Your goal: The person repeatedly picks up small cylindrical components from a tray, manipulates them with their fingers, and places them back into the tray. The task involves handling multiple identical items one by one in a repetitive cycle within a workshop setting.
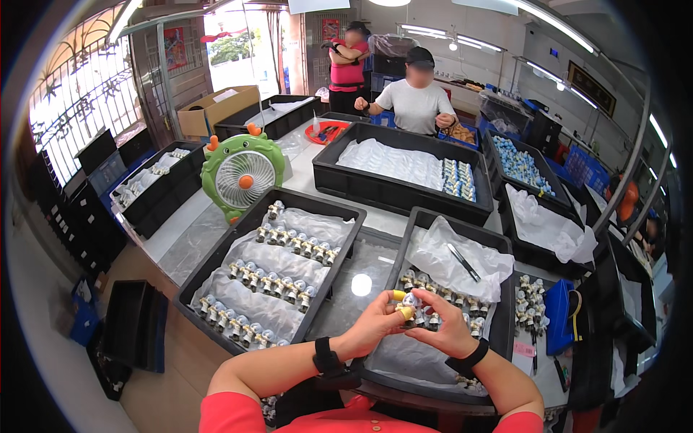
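Note:
A small figurine [411,300] with a white-and-grey head is held up between my hands. My left hand [372,325], with yellow finger covers on its fingertips, pinches it from the left. From the other side, my right hand [449,330] has thumb and fingers closed around it; the hands partly hide its body. Beneath them is a black tray [507,317] with rows of similar figurines [473,307], white sheeting [440,252] and dark pens [463,262] on the sheeting. On the left, another black tray [349,245] holds several figurine rows [273,281] between white sheets.
A green animal-shaped fan [245,182] stands behind the left tray. Across the table, a large black tray [339,175] holds blue-and-white figurines; a person [419,101] works behind it. Loose figurines [530,303] and a blue container [558,317] lie right. Another person [348,61] stands farther back.

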Tool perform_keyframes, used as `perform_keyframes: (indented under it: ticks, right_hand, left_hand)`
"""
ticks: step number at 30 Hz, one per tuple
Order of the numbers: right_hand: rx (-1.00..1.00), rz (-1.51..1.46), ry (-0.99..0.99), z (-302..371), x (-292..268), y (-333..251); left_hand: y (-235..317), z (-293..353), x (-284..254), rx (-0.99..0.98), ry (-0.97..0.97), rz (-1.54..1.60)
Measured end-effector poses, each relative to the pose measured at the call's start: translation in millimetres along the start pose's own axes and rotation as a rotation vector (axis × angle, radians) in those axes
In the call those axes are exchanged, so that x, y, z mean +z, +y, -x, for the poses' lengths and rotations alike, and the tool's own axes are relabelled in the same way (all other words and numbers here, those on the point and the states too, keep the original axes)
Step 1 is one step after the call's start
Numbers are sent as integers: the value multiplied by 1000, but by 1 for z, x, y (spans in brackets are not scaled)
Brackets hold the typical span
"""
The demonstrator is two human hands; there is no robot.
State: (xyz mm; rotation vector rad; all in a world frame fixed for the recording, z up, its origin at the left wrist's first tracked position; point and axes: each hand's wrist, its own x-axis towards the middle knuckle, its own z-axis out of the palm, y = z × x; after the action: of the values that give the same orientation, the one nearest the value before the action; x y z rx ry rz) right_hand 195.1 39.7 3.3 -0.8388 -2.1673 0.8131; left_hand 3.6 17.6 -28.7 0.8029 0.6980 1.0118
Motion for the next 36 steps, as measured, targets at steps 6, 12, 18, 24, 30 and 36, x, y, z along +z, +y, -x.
perform_keyframes:
  ticks: [6, 12, 18, 24, 30, 36]
  right_hand:
    - [-3, -4, 3, 0, 0, -1]
    - [-9, 3, 8, 0, 1, 0]
    - [-24, 1, 22, 0, 4, -1]
    - [-21, -9, 15, 1, 4, -1]
    - [-32, -5, 17, 0, 5, -3]
    - [-43, -13, 19, 0, 6, -2]
  left_hand:
    - [-1, -1, -1, -2, -5, -13]
    - [-4, -2, -4, 4, -27, -19]
    - [-5, -3, -5, -4, -14, -17]
    - [-2, -1, -3, -10, -16, -26]
    - [-2, -1, -2, -3, -24, -34]
    - [-3, -2, -2, 0, -13, -42]
